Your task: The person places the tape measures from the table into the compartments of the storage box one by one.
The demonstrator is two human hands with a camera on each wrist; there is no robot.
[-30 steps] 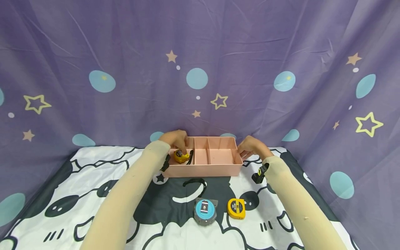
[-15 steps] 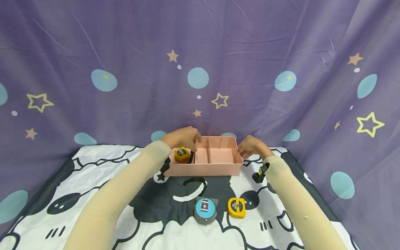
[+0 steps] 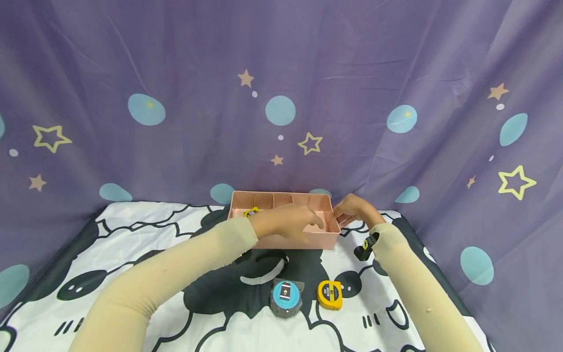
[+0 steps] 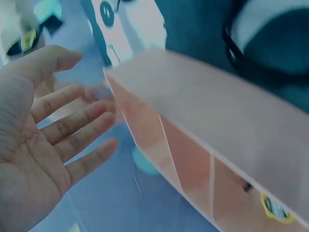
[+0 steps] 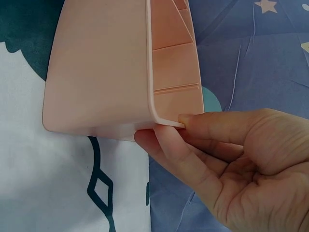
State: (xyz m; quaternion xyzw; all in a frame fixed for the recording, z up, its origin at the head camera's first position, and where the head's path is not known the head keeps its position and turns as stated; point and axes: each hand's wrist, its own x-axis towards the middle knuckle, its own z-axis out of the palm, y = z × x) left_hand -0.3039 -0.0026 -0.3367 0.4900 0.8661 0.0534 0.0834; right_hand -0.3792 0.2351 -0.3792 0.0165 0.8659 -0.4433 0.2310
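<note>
A pink divided storage box (image 3: 324,240) stands at the back of the table. My left hand (image 3: 288,222) is over its front and middle, holding nothing; in the left wrist view the fingers (image 4: 72,140) are spread and nearly straight. The right hand (image 3: 355,209) pinches the box's right end wall, with thumb and fingers on either side of the rim in the right wrist view. Inside the left compartment lies a yellow tape measure (image 3: 251,212), partly hidden behind my left hand. Nearer me sit a blue-and-grey tape measure (image 3: 286,297) and another yellow tape measure (image 3: 330,295).
A black wrist strap (image 4: 231,48) lies on the cloth in front of the box. The patterned black-and-white cloth (image 3: 246,332) covers the table. Directly behind the box hangs a purple curtain (image 3: 198,146).
My left hand has left the yellow tape measure in the left compartment and moved right and toward me, opening its fingers. The right hand keeps its grip on the box's end.
</note>
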